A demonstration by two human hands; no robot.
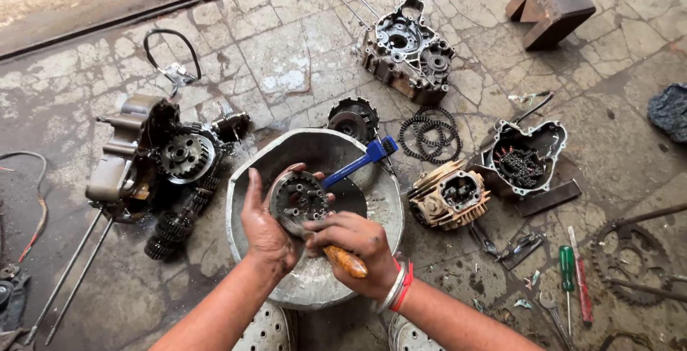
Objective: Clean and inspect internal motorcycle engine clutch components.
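On the cracked stone floor [286, 57], over a metal basin [383, 211] mid-frame, the left hand [265, 226] clasps the rim of a heavy, oily, probably slippery clutch [299, 201], while the right hand [354, 240] is closed around a wooden-handled tool [347, 261].

Open passage lies on the cracked stone floor [286, 57] beyond the dented round metal basin [247, 211], between the dark crankcase half with exposed gears [154, 154] at left and the grey engine casing with long studs [408, 47] farther off. Rightward, the finned tan cylinder head [447, 197] sits just beside the basin rim. A blue-handled brush [358, 163] crosses the basin's far edge, with a stack of dark toothed rings [428, 133] beyond it.
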